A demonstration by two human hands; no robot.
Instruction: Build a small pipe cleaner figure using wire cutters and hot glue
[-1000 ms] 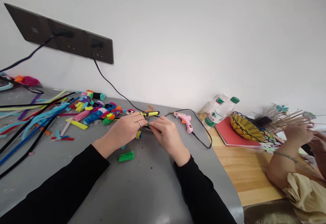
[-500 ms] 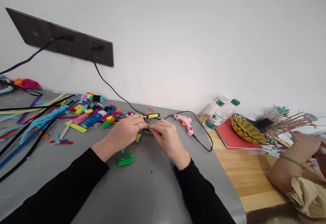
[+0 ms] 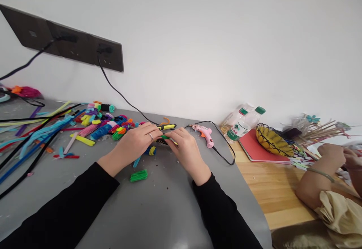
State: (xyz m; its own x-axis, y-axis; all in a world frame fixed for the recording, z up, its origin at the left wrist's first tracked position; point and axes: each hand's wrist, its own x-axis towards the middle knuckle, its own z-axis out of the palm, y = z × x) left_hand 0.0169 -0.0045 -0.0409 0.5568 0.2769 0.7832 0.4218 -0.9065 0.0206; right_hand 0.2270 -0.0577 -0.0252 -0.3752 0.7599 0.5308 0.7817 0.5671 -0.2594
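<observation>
Over the middle of the grey table, my left hand [image 3: 141,139], with a ring on one finger, and my right hand [image 3: 186,151] are close together. Their fingertips pinch a short green pipe cleaner [image 3: 164,137] between them, partly hidden by the fingers. Just behind the hands lies a yellow and black tool [image 3: 167,127], whose kind I cannot make out. Below my left hand sits a small blue and yellow pipe cleaner coil [image 3: 152,151], partly covered. A green pipe cleaner bundle [image 3: 138,175] lies nearer to me.
Loose pipe cleaners [image 3: 45,132] and small fuzzy figures [image 3: 104,128] spread across the left. A pink glue gun [image 3: 206,135] with a black cord lies right of my hands. Beyond are plastic bottles [image 3: 239,130], a yellow basket [image 3: 273,141] and another person's hands [image 3: 330,158].
More of the green pipe cleaner shows between my fingertips, and my right hand has turned slightly. The view has shifted a little. The other person's hands have moved closer together.
</observation>
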